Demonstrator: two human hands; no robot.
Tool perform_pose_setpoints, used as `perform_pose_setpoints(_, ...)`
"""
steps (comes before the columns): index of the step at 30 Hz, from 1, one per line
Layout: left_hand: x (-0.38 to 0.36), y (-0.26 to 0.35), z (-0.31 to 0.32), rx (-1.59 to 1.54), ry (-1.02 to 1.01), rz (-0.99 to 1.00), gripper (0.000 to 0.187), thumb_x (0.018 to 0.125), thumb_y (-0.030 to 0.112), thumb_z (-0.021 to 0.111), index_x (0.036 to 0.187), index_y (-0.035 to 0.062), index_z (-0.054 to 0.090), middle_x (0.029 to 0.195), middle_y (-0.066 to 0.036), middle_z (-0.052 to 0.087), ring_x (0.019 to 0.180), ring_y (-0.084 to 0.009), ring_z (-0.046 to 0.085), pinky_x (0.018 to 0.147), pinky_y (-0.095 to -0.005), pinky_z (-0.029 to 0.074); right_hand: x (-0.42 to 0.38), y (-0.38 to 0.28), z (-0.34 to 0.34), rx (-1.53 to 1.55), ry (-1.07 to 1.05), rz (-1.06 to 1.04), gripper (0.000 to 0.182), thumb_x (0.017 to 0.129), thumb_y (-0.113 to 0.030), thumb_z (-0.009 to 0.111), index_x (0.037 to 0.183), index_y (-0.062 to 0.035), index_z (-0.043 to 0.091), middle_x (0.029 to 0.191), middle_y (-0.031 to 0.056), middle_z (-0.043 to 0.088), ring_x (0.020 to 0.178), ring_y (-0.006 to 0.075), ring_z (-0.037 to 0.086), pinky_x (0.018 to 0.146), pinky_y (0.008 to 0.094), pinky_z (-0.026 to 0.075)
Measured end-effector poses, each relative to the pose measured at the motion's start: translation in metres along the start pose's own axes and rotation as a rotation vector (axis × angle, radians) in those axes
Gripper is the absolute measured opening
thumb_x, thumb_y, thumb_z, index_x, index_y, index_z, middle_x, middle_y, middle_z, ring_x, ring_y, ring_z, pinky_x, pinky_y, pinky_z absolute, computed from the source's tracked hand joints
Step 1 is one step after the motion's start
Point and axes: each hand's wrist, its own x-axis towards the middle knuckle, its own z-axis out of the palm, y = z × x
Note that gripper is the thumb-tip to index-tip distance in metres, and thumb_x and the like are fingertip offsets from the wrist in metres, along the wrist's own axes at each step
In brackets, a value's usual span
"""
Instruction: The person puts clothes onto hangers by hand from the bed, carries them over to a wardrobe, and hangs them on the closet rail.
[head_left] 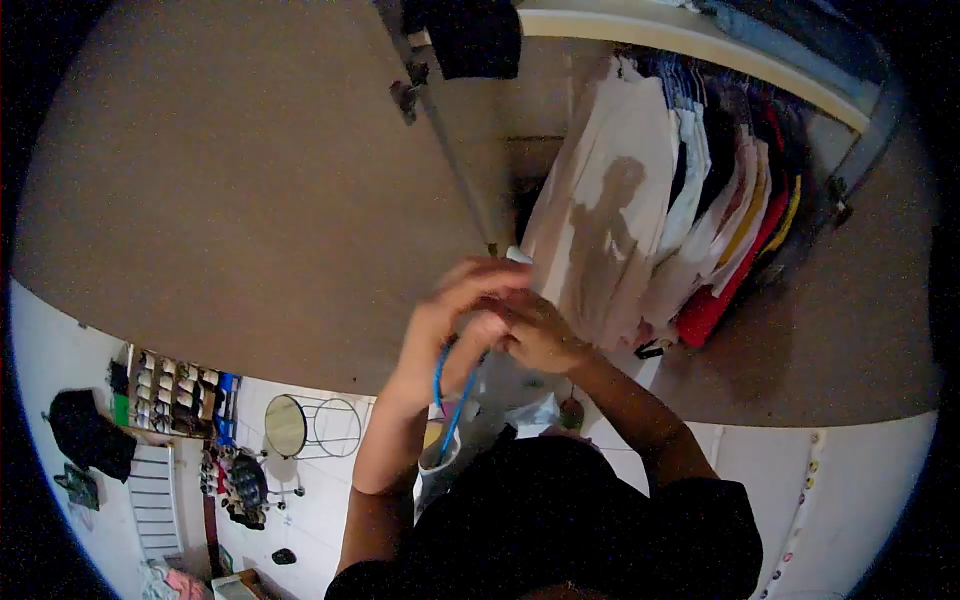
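My left hand (460, 310) is raised in front of the wardrobe, fingers and thumb curled round and smeared a little by motion. A thin blue looped thing (460, 408), like a plastic clothes hanger seen from the side, hangs down from under its palm. Pressed against those fingertips is my right hand (543, 335), its fingers folded inward; what lies between the two hands is hidden. A small white object (518, 255) shows just beyond the left fingertips. Right of the hands, a long pale garment (610, 200) hangs in the wardrobe, with my shadow on it.
Several shirts hang on the rail, among them a red one (715, 310). Wardrobe doors stand at the left (240, 200) and right (850, 330). A round stool (287, 427), a shoe rack (165, 395) and a white ladder-like frame (155, 500) are at the lower left.
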Motion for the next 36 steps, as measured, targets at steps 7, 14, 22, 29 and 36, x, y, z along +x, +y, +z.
perform_pose_setpoints(7, -0.068, -0.047, -0.046, 0.261, -0.176, -0.316, 0.051, 0.081, 0.032, 0.060, 0.120, 0.0023, 0.046, 0.115, -0.017, 0.052, 0.102, -0.0309, 0.053, 0.087, -0.0353, 0.041, -0.034, 0.007, -0.060, 0.137, 0.163, 0.430, 0.016, 0.075, -0.015, 0.065, 0.084, -0.0022, 0.062, 0.075, 0.0044, 0.062, 0.069, 0.0153, 0.058, 0.061, 0.0266, 0.046)
perform_pose_setpoints(14, -0.116, -0.165, -0.012, 0.150, 0.048, -0.514, 0.042, 0.085, 0.028, 0.056, 0.118, 0.0044, 0.048, 0.107, -0.015, 0.057, 0.095, -0.0227, 0.056, 0.083, -0.0331, 0.043, -0.054, 0.046, -0.152, 0.379, 0.587, 1.004, 0.031, 0.076, -0.029, 0.066, 0.097, -0.0064, 0.062, 0.090, 0.0029, 0.060, 0.083, 0.0148, 0.053, 0.073, 0.0285, 0.042)
perform_pose_setpoints(22, -0.136, -0.250, 0.191, -1.037, -0.356, -1.224, 0.062, 0.081, 0.056, 0.046, 0.124, 0.0116, 0.044, 0.120, -0.010, 0.049, 0.115, -0.0268, 0.041, 0.095, -0.0482, 0.029, 0.001, -0.009, -0.174, 0.548, 0.837, 0.987, 0.038, 0.078, -0.019, 0.063, 0.110, -0.0001, 0.054, 0.099, 0.0076, 0.059, 0.090, 0.0170, 0.055, 0.079, 0.0269, 0.043)
perform_pose_setpoints(29, -0.068, -0.325, 0.290, -2.133, -0.226, -1.091, 0.082, 0.075, 0.073, 0.034, 0.132, 0.0146, 0.034, 0.135, -0.014, 0.034, 0.124, -0.0331, 0.030, 0.101, -0.0539, 0.018, -0.010, -0.079, -0.226, -0.301, 0.713, 0.509, 0.035, 0.083, -0.018, 0.055, 0.113, -0.0015, 0.053, 0.114, 0.0139, 0.052, 0.108, 0.0245, 0.049, 0.093, 0.0330, 0.037)
perform_pose_setpoints(36, 0.021, -0.398, 0.191, -2.149, 0.417, -0.571, 0.079, 0.077, 0.070, 0.035, 0.134, 0.0150, 0.031, 0.135, -0.010, 0.035, 0.121, -0.0327, 0.033, 0.100, -0.0514, 0.025, -0.085, -0.050, -0.264, -0.227, 0.720, 0.386, 0.029, 0.083, -0.015, 0.052, 0.111, -0.0098, 0.057, 0.124, 0.0143, 0.046, 0.114, 0.0252, 0.044, 0.096, 0.0391, 0.035)
